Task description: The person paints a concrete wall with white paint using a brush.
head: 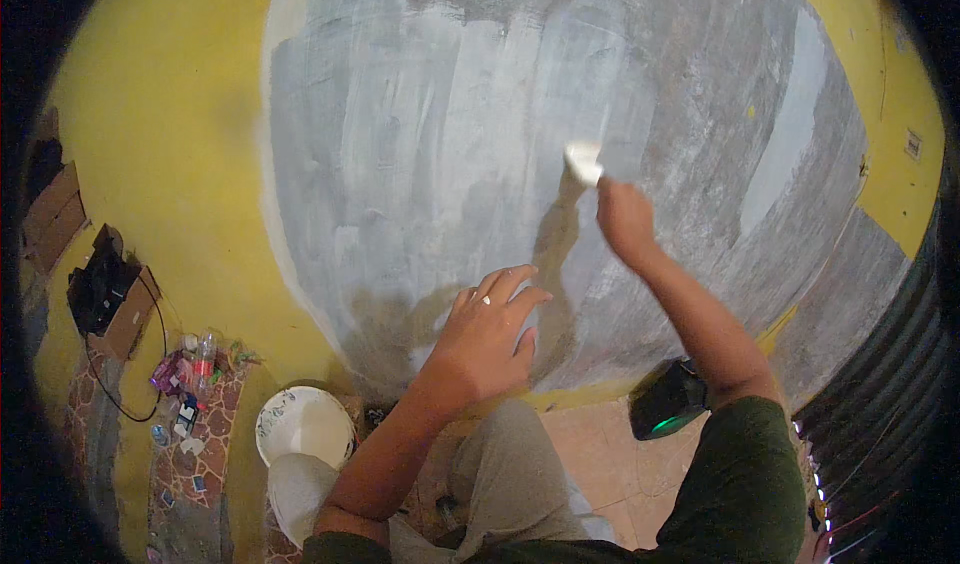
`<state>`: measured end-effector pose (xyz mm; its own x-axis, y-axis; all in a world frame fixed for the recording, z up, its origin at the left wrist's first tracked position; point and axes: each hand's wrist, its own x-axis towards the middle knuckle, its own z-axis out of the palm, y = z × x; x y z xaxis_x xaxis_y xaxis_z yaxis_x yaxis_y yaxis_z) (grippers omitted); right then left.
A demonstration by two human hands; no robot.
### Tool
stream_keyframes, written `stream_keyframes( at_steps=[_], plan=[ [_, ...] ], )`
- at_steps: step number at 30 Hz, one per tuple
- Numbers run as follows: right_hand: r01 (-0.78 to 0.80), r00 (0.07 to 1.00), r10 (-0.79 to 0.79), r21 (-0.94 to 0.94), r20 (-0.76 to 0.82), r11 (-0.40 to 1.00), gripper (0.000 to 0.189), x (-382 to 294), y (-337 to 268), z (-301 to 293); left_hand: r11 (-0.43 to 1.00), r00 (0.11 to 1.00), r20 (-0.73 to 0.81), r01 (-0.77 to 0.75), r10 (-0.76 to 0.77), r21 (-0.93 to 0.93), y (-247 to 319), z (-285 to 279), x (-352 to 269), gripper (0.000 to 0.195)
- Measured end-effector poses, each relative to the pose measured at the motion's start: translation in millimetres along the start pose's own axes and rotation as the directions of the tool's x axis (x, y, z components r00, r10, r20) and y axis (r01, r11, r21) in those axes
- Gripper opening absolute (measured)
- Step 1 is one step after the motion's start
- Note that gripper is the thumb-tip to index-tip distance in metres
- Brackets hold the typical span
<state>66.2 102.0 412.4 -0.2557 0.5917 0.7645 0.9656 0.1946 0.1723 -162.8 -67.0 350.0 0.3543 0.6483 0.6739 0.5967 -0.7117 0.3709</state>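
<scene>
My right hand (627, 217) grips the handle of a paintbrush (583, 162) whose head is coated white. The brush head is at the wall (495, 114), over a grey area streaked with pale, whitish paint. Bare darker grey shows to the right of the pale streaks. My left hand (480, 331) is raised before the lower wall with its fingers apart and nothing in it; a white spot marks one finger. Below and left of it, a white bucket (304, 425) holds pale paint, with splashes on its inner wall. My left forearm and knee hide part of the bucket.
Yellow wall (187, 114) borders the grey area. A black box-shaped device with a green light (667, 406) stands on the tiled floor (592, 451) at right. Cardboard boxes (124, 316), a cable, a plastic bottle (204, 354) and litter lie at left. Dark corrugated sheeting (877, 414) rises at far right.
</scene>
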Motion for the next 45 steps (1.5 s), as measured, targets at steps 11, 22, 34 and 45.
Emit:
stream_keyframes(
  at_steps=[11, 22, 34, 45],
  plan=[
    [-0.015, 0.916, -0.018, 0.077, 0.402, 0.997, 0.01, -74, 6, 41, 1.0, 1.0, 0.025, -0.006, 0.006, 0.019, 7, 4, -2, 0.039],
    [-0.154, 0.922, 0.164, 0.058, -0.35, 0.986, 0.012, 45, -19, -69, 0.999, 1.0, -0.018, -0.02, 0.021, 0.025, 2, 7, -3, 0.038],
    [-0.067, 0.989, 0.031, 0.252, 0.146, 0.965, 0.011, -116, -68, 83, 0.995, 0.997, 0.079, -0.028, 0.02, 0.101, -14, 14, -8, 0.041],
    [-0.83, 0.378, 0.149, 0.406, 0.914, -0.384, 0.014, -143, -32, 147, 0.994, 0.981, 0.192, -0.044, 0.024, 0.097, -10, 10, -16, 0.042]
  ],
)
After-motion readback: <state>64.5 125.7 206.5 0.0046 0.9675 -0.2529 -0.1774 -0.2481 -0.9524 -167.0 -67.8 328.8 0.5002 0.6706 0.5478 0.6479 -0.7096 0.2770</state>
